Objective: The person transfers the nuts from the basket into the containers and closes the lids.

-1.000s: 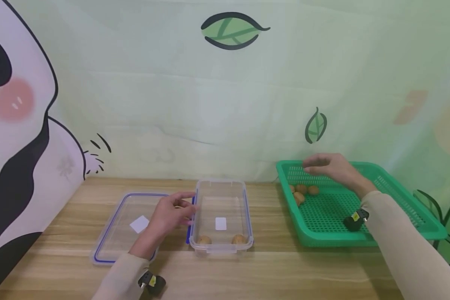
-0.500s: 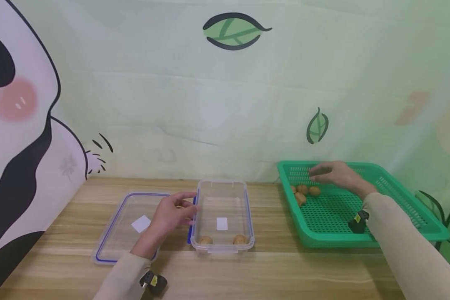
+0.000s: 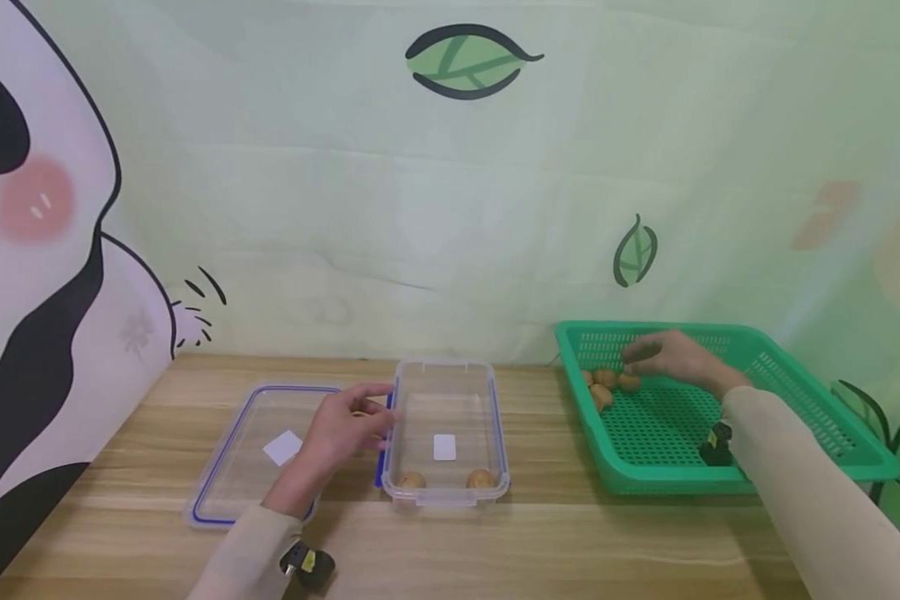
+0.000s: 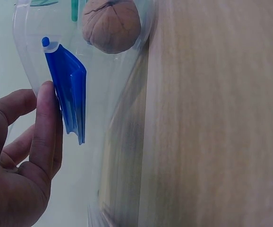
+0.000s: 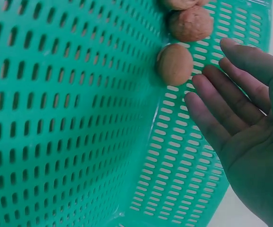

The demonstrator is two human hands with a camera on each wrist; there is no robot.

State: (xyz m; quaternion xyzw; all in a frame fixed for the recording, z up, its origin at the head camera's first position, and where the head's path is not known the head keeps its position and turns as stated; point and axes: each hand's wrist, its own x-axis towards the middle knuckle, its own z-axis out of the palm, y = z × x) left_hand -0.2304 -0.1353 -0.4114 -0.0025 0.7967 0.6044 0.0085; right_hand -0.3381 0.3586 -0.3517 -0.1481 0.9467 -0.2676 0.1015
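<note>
My right hand (image 3: 675,357) hangs low inside the green basket (image 3: 795,392), its grip wide: the fingers (image 5: 221,113) are straight and spread, palm bare, holding nothing. The fingertips are just beside a small cluster of walnuts (image 3: 611,383) at the basket's far left corner. In the right wrist view the nearest walnut (image 5: 174,65) lies just off my fingertips, apart from them, with another walnut (image 5: 191,23) close behind it against the slotted wall. None of them is in my hand.

My left hand (image 3: 341,429) is at the left side of the clear container (image 3: 444,379). Its grip is loose and holds nothing firmly that I can see; the thumb (image 4: 46,127) lies against the blue latch (image 4: 71,97) on the container's long side, and the other fingers curl gently behind it. Whether they press the wall I cannot tell.

Inside the container two walnuts rest at the near end, one (image 3: 411,480) toward the left corner and one (image 3: 480,478) toward the right, well apart from each other. A white label (image 3: 444,447) shows on the container's floor between and behind them.

The blue-rimmed lid (image 3: 217,467) lies flat on the counter (image 3: 540,550) just left of the container, partly under my left forearm, with its own white label (image 3: 282,447). The basket stands on the counter to the right of the container, apart from it. A pale green backdrop with printed leaves (image 3: 472,60) hangs behind everything.
</note>
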